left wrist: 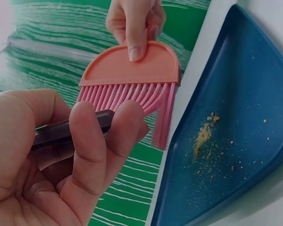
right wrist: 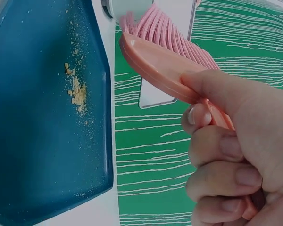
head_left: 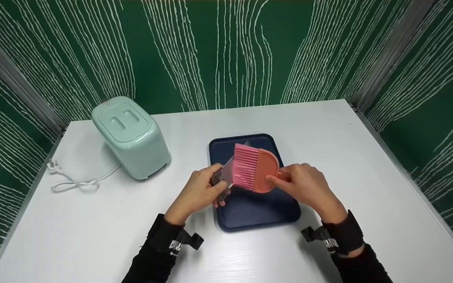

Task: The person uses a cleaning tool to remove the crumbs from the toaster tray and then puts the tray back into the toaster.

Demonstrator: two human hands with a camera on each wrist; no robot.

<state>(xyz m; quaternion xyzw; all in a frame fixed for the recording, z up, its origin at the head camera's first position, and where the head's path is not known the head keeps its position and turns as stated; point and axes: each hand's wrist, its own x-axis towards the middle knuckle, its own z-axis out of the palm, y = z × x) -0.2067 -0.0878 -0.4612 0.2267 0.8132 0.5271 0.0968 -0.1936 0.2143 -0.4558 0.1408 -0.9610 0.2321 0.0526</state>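
My right hand (head_left: 309,184) grips the handle of a small salmon hand brush (head_left: 267,169), thumb laid along its head. The brush's pink bristles lie against the shiny flat blade of what looks like a scraper (head_left: 226,173). Its dark, slotted handle (left wrist: 56,134) is held between the fingers and thumb of my left hand (head_left: 201,188). Both tools are above a dark blue tray (head_left: 258,212). Yellowish crumbs (right wrist: 78,92) and fine powder lie on the tray in both wrist views. The brush covers part of the blade in the head view.
At the left of the white table (head_left: 132,236) stands a mint-green toaster (head_left: 132,137) with its lid on top. Its white cord and plug (head_left: 77,182) lie beside it. Green panels (head_left: 242,59) with white wavy lines enclose the back and sides.
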